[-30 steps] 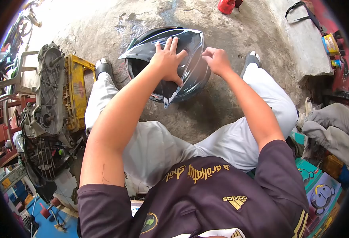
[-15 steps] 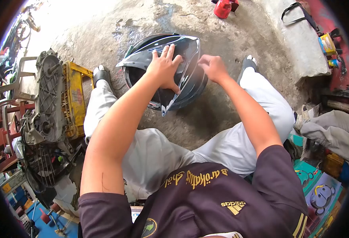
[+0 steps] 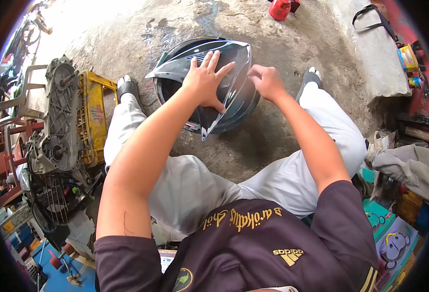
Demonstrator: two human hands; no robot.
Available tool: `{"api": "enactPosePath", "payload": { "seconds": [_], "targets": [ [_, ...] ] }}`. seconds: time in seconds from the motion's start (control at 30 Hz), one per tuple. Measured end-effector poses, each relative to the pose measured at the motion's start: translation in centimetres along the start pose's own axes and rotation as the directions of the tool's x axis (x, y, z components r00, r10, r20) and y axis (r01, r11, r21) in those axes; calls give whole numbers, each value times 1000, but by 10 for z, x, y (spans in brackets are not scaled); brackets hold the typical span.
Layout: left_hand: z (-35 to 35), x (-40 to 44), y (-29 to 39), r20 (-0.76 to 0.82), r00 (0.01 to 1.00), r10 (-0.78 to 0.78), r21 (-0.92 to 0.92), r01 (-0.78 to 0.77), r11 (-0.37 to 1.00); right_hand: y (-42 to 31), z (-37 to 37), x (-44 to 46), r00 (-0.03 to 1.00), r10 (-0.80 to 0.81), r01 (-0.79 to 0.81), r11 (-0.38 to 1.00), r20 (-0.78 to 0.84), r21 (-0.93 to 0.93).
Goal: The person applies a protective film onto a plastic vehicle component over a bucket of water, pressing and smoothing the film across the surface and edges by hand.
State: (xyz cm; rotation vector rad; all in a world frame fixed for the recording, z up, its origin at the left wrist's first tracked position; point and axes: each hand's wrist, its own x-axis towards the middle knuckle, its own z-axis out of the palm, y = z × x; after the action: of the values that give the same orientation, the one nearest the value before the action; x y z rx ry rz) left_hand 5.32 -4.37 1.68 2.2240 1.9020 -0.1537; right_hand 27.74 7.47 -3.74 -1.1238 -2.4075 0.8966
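Observation:
A glossy dark panel (image 3: 175, 72) with pointed ends and pale blue-white edges lies on a round black object (image 3: 234, 117) on the floor, between my feet. It looks like a vehicle body panel; the round object's kind is unclear. My left hand (image 3: 207, 80) rests flat on the panel with fingers spread, the thumb near its lower edge. Beside the panel's right edge, my right hand (image 3: 269, 83) is closed, its fingers curled and slightly blurred. Whatever those fingers may hold is hidden.
A yellow crate (image 3: 92, 117) and a grey metal engine casing (image 3: 61, 114) stand at left. A red container (image 3: 278, 9) sits at the top on the concrete floor (image 3: 312, 39). A concrete ledge (image 3: 380, 63) and a grey cloth (image 3: 404, 163) are at right.
The view has shifted slightly. My left index finger is stretched out farther to the right. My right hand remains closed near the panel's right edge.

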Motion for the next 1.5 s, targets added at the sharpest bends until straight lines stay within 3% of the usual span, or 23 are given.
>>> {"api": "enactPosePath", "payload": {
  "seconds": [0.17, 0.23, 0.77, 0.87, 0.97, 1.17, 1.27, 1.33, 1.5],
  "targets": [
    [-4, 1, 2, 62, 998, 2, 52, -5, 999, -15, -4, -3, 998, 67, -67, 997, 5, -41],
    [-6, 1, 2, 63, 998, 4, 57, -7, 998, -7, -4, 2, 1000, 2, -2, 1000, -11, 25],
    [-5, 1, 3, 77, 997, 0, 69, -6, 998, -11, -3, 0, 999, -29, 30, 999, -30, 28],
    [-4, 1, 3, 76, 997, -4, 74, -1, 997, -12, 1, -8, 999, 43, -43, 999, -19, 27],
    [-5, 2, 3, 95, 995, -7, 72, 1, 997, 1, 4, -4, 992, -90, 92, 996, -84, 22],
    [-6, 3, 3, 100, 995, -10, 54, 4, 999, -5, 3, -11, 998, 5, -2, 999, -69, 53],
    [-6, 1, 4, 89, 996, -12, 57, 7, 998, -2, 3, -9, 995, -81, 81, 997, -64, -16],
    [-6, 0, 4, 95, 995, -12, 62, 6, 998, -4, 2, -17, 968, -246, 236, 956, -38, -175],
    [-4, 1, 2, 86, 996, -9, 45, 5, 999, 2, 5, -14, 976, -201, 189, 973, -86, -130]
  ]
}}
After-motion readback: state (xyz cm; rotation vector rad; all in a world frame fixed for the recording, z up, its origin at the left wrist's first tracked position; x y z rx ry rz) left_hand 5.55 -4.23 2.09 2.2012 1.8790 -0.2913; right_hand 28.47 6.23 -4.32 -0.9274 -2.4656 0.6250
